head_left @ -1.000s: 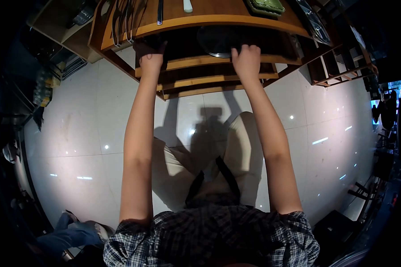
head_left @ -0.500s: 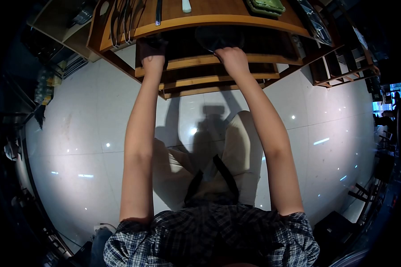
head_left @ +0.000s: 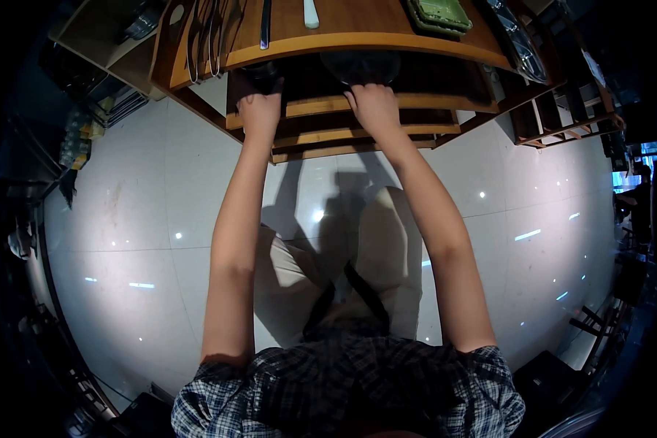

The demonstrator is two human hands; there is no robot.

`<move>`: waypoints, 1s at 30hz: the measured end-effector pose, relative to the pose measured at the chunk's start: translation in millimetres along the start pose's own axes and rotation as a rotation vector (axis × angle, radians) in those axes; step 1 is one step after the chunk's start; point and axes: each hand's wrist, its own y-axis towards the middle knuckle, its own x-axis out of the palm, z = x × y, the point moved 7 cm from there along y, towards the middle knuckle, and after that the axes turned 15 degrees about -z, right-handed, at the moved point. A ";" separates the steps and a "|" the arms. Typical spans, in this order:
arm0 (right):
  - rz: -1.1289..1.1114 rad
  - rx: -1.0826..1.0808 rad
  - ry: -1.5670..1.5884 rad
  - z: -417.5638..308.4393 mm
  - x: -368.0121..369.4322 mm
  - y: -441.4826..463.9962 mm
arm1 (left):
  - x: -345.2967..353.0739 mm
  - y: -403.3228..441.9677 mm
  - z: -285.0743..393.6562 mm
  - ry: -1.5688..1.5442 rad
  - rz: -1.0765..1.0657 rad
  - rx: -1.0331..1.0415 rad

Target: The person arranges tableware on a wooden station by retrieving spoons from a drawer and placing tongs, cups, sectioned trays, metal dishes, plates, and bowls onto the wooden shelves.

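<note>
My left hand (head_left: 259, 109) reaches under the tabletop to the front edge of the shaded shelf. Its thumb points up, apart from the fingers, and a dark round bowl-like thing (head_left: 264, 70) lies just beyond. Shadow hides part of these fingers. My right hand (head_left: 376, 109) has its fingers closed at the near rim of a round, clear dish (head_left: 359, 66) on the same shelf, its thumb off to the left side. How firmly it grips the rim is hard to see.
On the wooden tabletop (head_left: 358, 36) above lie metal tongs (head_left: 213, 40), a white-handled utensil (head_left: 311, 14) and a green tray (head_left: 442, 14). Lower shelf rails (head_left: 365, 139) run beneath. A wooden rack (head_left: 562, 120) stands to the right, and a shelf unit (head_left: 98, 40) to the left.
My left hand has drawn back slightly from the shelf's shadow, showing more of the dark round thing. My right fingers have shifted farther over the clear dish's near rim. The view has moved slightly.
</note>
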 end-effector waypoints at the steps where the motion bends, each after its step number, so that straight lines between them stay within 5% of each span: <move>1: 0.138 -0.033 0.052 -5.3 -5.8 -8.0 | 3.4 -0.9 -3.4 0.065 -0.022 0.019; 4: 0.278 0.013 0.118 -18.4 -18.2 -31.5 | -13.0 -35.3 15.5 0.116 0.012 0.089; 10: 0.007 0.092 0.512 -43.7 -17.6 -106.4 | -83.6 -101.0 55.5 -0.114 -0.284 0.266; 16: -0.399 0.252 0.711 -66.1 -92.4 -170.1 | -182.4 -127.6 73.5 -0.223 -0.261 0.053; 21: -0.329 0.292 0.773 -70.4 -185.9 -189.4 | -247.6 -108.8 98.9 -0.447 -0.288 -0.210; 30: -0.387 0.438 0.967 -69.4 -339.7 -145.8 | -333.9 -31.3 204.3 -0.614 -0.564 -0.226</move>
